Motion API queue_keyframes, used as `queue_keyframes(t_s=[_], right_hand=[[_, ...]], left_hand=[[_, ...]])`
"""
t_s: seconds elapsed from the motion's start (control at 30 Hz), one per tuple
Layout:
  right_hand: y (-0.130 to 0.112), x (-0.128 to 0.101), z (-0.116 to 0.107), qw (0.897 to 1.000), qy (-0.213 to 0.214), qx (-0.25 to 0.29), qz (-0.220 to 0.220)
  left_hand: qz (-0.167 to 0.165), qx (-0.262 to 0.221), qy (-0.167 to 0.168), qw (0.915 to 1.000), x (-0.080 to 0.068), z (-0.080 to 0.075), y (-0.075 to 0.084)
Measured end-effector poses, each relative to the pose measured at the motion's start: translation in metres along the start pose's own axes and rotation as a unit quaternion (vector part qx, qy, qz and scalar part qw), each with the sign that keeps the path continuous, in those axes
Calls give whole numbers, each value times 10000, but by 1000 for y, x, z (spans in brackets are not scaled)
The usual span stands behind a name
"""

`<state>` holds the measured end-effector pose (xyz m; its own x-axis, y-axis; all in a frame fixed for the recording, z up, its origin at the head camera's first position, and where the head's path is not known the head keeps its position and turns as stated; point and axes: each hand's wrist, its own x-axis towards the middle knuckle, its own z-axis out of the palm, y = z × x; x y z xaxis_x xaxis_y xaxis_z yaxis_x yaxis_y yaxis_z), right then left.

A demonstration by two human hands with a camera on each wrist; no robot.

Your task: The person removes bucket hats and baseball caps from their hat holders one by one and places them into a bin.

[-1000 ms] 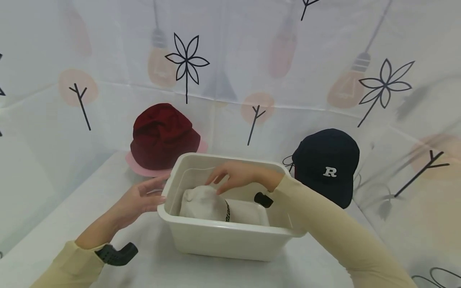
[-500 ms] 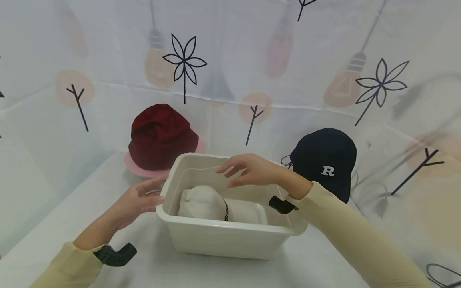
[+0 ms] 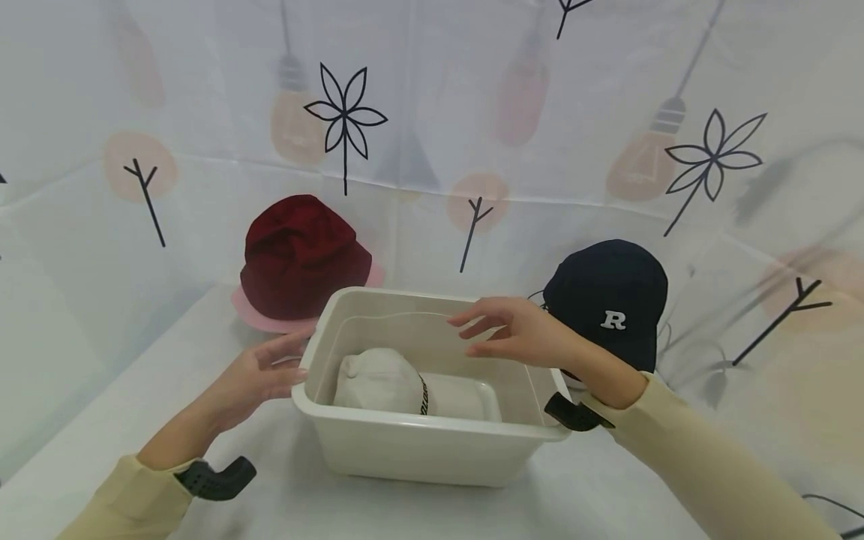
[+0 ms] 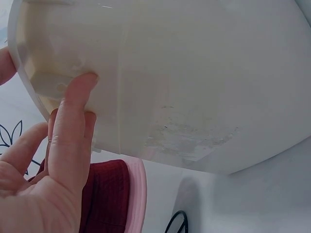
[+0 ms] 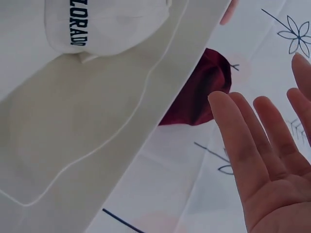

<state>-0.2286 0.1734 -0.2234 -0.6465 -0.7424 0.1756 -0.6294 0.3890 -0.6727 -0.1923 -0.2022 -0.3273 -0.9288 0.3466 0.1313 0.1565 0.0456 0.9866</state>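
Note:
A white plastic tub [image 3: 418, 442] stands on the table, holding a white cap [image 3: 381, 379] with dark lettering along its front. My left hand [image 3: 246, 382] touches the tub's left rim. In the left wrist view, its extended fingers [image 4: 68, 141] lie against the outer wall just under the rim. Over the tub's back right side hovers my right hand [image 3: 520, 330], holding nothing, with fingers loosely spread. Beyond it on the right is a black cap [image 3: 607, 292] with a white letter R. The right wrist view shows that hand's fingers [image 5: 243, 141] apart from the tub wall.
Behind the tub on the left, a dark red bucket hat [image 3: 300, 259] sits over a pink brim [image 3: 253, 315]. A printed cloth backdrop [image 3: 405, 112] rises behind the table [image 3: 263, 517]. A dark thin cord [image 3: 833, 504] shows at the lower right.
My right hand has lifted away from the white cap and moved right, towards the tub's back right corner. The white cap stays in the tub, and my left hand remains at the rim.

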Motion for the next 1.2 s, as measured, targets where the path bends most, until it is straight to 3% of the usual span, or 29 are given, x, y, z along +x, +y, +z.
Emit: queue_keyframes(t_s=[0.6, 0.83, 1.2], right_hand=[[6, -52, -12, 9946, 945, -426, -45], [10, -70, -12, 9932, 1157, 61, 145], [26, -96, -7, 9813, 1862, 267, 406]], left_hand=[[7, 39, 30, 10000, 0, 0, -1], [18, -7, 23, 10000, 0, -1, -2], [22, -67, 23, 10000, 0, 1, -1]])
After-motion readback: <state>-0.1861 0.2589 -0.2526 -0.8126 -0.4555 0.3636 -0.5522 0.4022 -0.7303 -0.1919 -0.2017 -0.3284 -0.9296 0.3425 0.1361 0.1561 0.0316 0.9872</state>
